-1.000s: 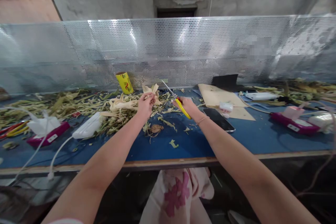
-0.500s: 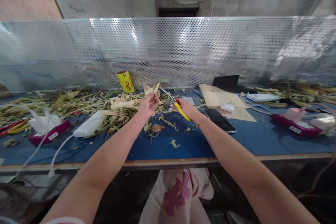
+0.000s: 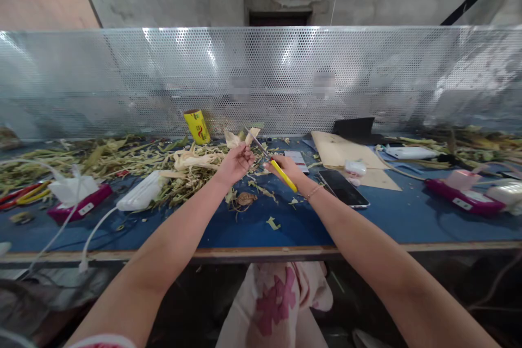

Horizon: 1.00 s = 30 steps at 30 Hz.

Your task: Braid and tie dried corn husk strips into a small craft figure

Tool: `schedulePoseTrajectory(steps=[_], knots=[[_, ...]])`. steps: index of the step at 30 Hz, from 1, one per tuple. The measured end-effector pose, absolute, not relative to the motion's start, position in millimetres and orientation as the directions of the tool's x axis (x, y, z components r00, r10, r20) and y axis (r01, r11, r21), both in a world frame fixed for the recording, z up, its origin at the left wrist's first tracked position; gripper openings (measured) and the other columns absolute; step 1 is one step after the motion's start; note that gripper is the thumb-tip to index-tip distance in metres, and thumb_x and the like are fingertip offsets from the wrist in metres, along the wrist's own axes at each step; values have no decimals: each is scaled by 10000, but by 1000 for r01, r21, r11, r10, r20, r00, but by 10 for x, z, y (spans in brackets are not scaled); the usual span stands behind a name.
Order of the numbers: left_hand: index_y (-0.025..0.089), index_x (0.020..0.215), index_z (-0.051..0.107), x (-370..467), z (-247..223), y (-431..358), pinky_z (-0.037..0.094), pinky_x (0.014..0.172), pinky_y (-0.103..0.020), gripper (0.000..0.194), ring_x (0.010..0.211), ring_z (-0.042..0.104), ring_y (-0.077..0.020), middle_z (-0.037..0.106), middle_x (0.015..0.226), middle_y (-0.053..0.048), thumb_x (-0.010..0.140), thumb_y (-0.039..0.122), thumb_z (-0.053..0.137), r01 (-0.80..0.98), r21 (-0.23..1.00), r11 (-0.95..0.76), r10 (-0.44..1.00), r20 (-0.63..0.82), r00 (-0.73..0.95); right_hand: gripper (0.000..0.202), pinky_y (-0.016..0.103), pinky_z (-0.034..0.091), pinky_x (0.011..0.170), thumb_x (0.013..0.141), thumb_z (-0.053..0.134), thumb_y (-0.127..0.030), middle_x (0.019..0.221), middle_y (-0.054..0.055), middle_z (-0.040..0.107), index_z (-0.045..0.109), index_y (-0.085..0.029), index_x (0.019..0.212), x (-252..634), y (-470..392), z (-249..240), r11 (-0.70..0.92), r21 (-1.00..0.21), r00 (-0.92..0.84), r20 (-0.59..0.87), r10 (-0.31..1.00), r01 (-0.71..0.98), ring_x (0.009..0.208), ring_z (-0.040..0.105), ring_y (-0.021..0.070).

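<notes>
My left hand (image 3: 240, 162) pinches a pale dried leaf (image 3: 233, 140) that sticks up above the fingertips. Closed round the yellow handles of a pair of scissors (image 3: 284, 175) is my right hand (image 3: 289, 168). The scissor blades (image 3: 258, 143) point up and left, and lie against the right part of the leaf. Left of my left hand, pale dried husks (image 3: 196, 159) rest on a heap of dry plant pieces (image 3: 181, 187). A brown, wrinkled dried piece (image 3: 246, 199) lies on the blue table below the hands.
A yellow tube (image 3: 197, 127) stands by the perforated metal screen (image 3: 261, 76). At left are a white power bank (image 3: 141, 191) and a purple power strip (image 3: 81, 204). At right lie a phone (image 3: 343, 188), cardboard (image 3: 340, 150) and another purple power strip (image 3: 465, 198).
The scissor blades have opened a little and now meet the leaf, whose right part has shifted right. My left hand has moved slightly right. The view has shifted slightly.
</notes>
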<state>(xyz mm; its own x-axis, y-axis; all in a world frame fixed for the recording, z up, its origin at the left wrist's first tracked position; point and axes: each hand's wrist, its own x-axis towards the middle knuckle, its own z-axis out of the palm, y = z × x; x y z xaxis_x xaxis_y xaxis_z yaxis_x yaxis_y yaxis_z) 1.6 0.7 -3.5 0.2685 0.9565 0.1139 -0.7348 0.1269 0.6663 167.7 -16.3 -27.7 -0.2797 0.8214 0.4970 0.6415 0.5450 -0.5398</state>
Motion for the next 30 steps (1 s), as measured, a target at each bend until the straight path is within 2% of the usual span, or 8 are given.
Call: schedulePoseTrajectory(steps=[5, 7, 11, 14, 17, 21, 24, 30], knots=[[141, 624, 524, 20, -28, 14, 441, 549, -178, 139, 486, 474, -38, 517, 549, 20, 758, 104, 526, -736, 666, 120, 961, 110, 255, 459, 208, 208, 457, 727, 410, -579, 481, -49, 282, 370, -175, 515, 1683, -186, -270, 484, -622, -227, 448, 865, 615, 486, 296, 68], [137, 622, 524, 21, -36, 18, 443, 547, -179, 133, 480, 474, -36, 520, 550, 21, 749, 99, 533, -733, 670, 112, 959, 119, 255, 466, 208, 209, 459, 744, 392, -577, 481, -45, 283, 370, -173, 512, 1679, -201, -249, 481, -616, -206, 464, 861, 623, 481, 294, 66], [131, 611, 520, 14, -65, 51, 439, 536, -170, 116, 474, 476, -31, 512, 536, 28, 705, 102, 582, -704, 709, 44, 963, 158, 219, 452, 220, 266, 503, 782, 357, -563, 522, -9, 429, 456, -170, 582, 1700, -222, -197, 434, -489, -146, 522, 841, 757, 522, 391, 99], [135, 599, 510, -1, -89, 106, 419, 502, -165, 137, 451, 460, -29, 505, 511, 36, 645, 109, 636, -649, 757, -82, 960, 234, 152, 414, 243, 331, 565, 805, 353, -543, 741, 65, 572, 513, -162, 777, 1752, -220, -189, 348, -358, -106, 549, 829, 866, 636, 510, 155], [146, 569, 484, -15, -94, 153, 398, 472, -167, 190, 422, 432, -30, 488, 467, 49, 586, 86, 664, -597, 785, -167, 963, 259, 72, 424, 269, 360, 599, 812, 351, -547, 935, 116, 573, 486, -159, 918, 1824, -193, -209, 297, -226, -128, 554, 823, 928, 720, 556, 193], [146, 539, 461, -17, -67, 163, 398, 467, -171, 227, 402, 403, -24, 475, 445, 64, 537, 24, 653, -593, 784, -181, 973, 229, 6, 428, 280, 361, 621, 827, 313, -556, 911, 114, 574, 474, -164, 886, 1921, -136, -237, 305, -116, -208, 504, 838, 945, 742, 563, 200], [137, 528, 481, -9, -44, 150, 403, 470, -174, 201, 397, 399, -28, 456, 418, 60, 551, 36, 653, -618, 772, -148, 981, 194, 7, 430, 287, 355, 637, 831, 299, -561, 893, 106, 580, 469, -167, 860, 1975, -98, -248, 350, -51, -286, 475, 832, 935, 736, 562, 199], [123, 462, 469, -5, -32, 144, 380, 449, -164, 244, 391, 385, -27, 426, 381, 45, 627, 98, 648, -641, 756, -134, 979, 202, 33, 435, 290, 344, 663, 824, 310, -573, 893, 94, 591, 470, -171, 859, 1999, -68, -278, 398, -1, -352, 467, 811, 917, 780, 567, 209]])
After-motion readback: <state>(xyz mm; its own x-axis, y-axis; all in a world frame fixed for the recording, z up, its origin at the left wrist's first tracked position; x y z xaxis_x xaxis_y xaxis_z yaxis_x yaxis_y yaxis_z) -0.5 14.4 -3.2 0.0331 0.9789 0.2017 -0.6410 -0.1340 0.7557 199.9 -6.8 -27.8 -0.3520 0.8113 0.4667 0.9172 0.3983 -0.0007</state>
